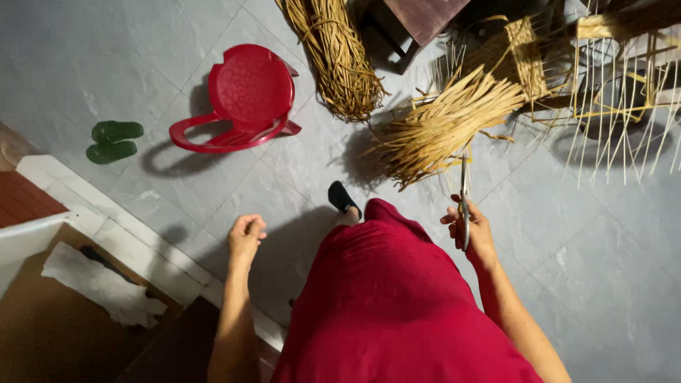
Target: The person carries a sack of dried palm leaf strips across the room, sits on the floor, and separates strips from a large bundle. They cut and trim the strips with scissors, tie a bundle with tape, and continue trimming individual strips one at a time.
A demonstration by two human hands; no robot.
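Grey floor tiles [596, 269] spread under a person standing in a red dress [390, 305], and everything else sits around that dress. Just to its right, the right hand [469, 228] is closed around the handles of a pair of scissors [464, 195], whose metal blades point up and away from the body. On the opposite side of the dress, the left hand [245, 232] hangs loosely curled, holding nothing, its fingers bent inward. Beyond the dress hem, one foot in a black shoe [343, 198] steps forward. To the lower left of the dress lies a white stone step [128, 248] with a crumpled white cloth [99, 284] on a brown surface beside it.

Farther out, straight past the scissor tips, a fanned bundle of pale straw-coloured cane strips [443, 128] lies on the floor, its cut ends nearest the blades; I cannot tell whether they touch. Left of that bundle, a red plastic chair [245, 99] lies tipped on its side, and a pair of green sandals [112, 140] rests farther left. Behind the chair stands a second, darker sheaf of cane [340, 57]. Far right, a half-woven cane frame [610, 78] bristles with upright stakes.
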